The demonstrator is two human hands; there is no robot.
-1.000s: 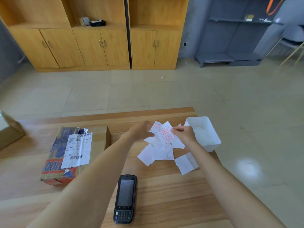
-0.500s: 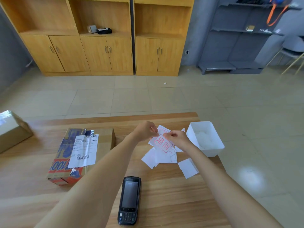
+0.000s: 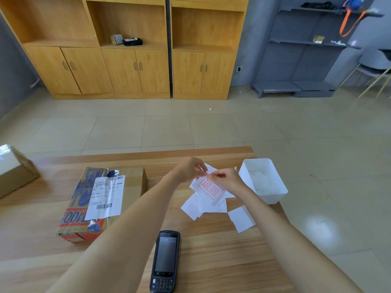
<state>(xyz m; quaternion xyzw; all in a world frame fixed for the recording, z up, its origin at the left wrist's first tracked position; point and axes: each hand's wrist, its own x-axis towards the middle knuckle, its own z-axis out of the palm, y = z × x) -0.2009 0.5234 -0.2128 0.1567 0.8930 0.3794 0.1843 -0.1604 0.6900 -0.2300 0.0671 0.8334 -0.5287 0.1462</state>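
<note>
A white paper label with a red stamped frame and red characters (image 3: 210,188) hangs above a loose pile of white paper slips (image 3: 203,205) on the wooden table (image 3: 211,248). My left hand (image 3: 190,169) and my right hand (image 3: 226,178) both pinch the label's top edge, fingertips close together. A cardboard parcel (image 3: 101,203) with a white shipping label lies to the left. A black handheld scanner (image 3: 166,261) lies face up near the front edge.
A white plastic bin (image 3: 264,182) stands at the table's right edge, just beside my right hand. Another cardboard box (image 3: 14,170) sits at the far left. Wooden cabinets (image 3: 131,68) and grey shelving (image 3: 306,60) line the far wall across a tiled floor.
The label has been turned and lowered slightly, and both hands have closed in on its top edge. The camera has tilted up a little.
</note>
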